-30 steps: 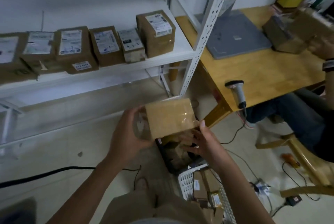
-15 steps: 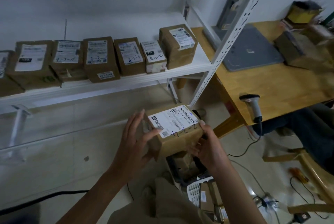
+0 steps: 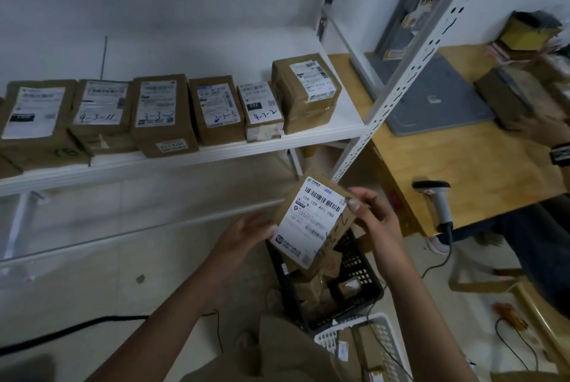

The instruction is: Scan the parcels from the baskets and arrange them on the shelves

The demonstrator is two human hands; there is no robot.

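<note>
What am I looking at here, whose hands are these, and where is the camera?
No machine here: a person wears a camera on the head, so this one picture looks down at their own hands. The left hand and right hand hold a brown parcel, barcode label up, above a black basket of more parcels. A white basket sits nearer. A row of labelled parcels lines the white shelf. A barcode scanner rests at the edge of the wooden table.

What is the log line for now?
left hand: holds brown cardboard parcel; right hand: grips parcel; grey scanner: at wooden table edge
</note>
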